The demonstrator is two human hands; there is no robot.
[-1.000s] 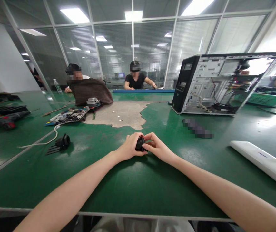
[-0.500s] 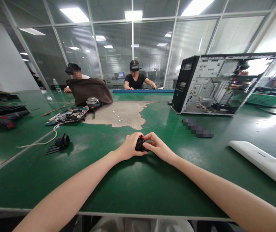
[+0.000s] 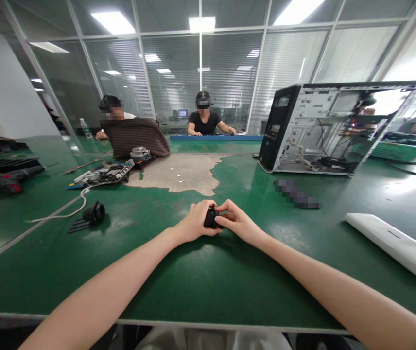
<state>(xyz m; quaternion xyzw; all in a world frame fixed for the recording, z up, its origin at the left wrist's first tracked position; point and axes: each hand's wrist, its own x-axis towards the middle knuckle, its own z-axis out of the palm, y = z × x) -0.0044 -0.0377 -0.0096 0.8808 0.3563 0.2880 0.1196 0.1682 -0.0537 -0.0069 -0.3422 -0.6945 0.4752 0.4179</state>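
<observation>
Both of my hands meet over the middle of the green table mat [image 3: 200,277]. My left hand [image 3: 196,222] is curled round a small black part [image 3: 211,218], and the fingers of my right hand [image 3: 236,222] pinch the same part from the right. Most of the part is hidden between my fingers, so its shape is unclear. My forearms rest low over the mat.
An open computer case [image 3: 313,127] stands at the back right. A long white panel [image 3: 393,240] lies at the right. At the left lie a black plug with white cable [image 3: 93,213], a circuit board [image 3: 102,174] and tools [image 3: 7,172]. Two people sit across the table.
</observation>
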